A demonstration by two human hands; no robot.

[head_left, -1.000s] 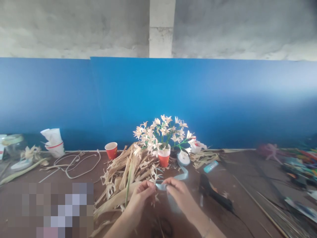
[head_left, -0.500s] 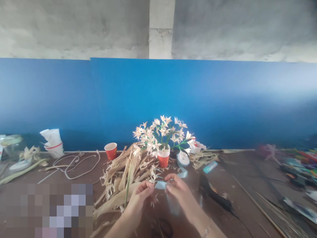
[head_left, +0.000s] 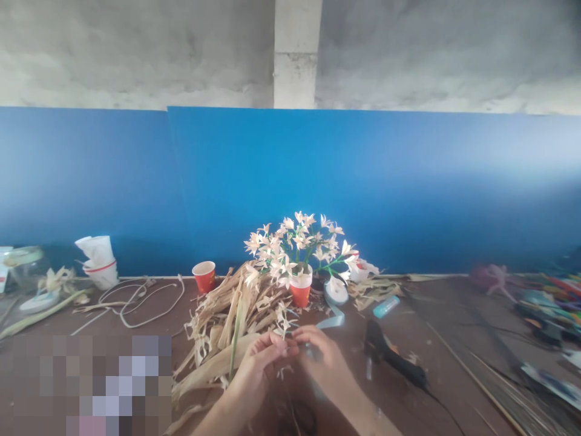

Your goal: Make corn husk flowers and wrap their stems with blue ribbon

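My left hand and my right hand meet low in the middle of the view, fingertips pinched together over a pale blue ribbon. The ribbon runs up and back to its spool beside a red cup holding a bunch of cream husk flowers. Most of the ribbon between my fingers is hidden. A pile of dried corn husks lies just left of my left hand.
A black glue gun with its cord lies right of my hands. A second red cup, white cups, a looped cord, a small teal tube and thin sticks are spread over the brown table. A blue wall stands behind.
My hands have come closer together, so the short stretch of ribbon seen between them earlier is now covered by my fingers. The right hand shifted slightly left.
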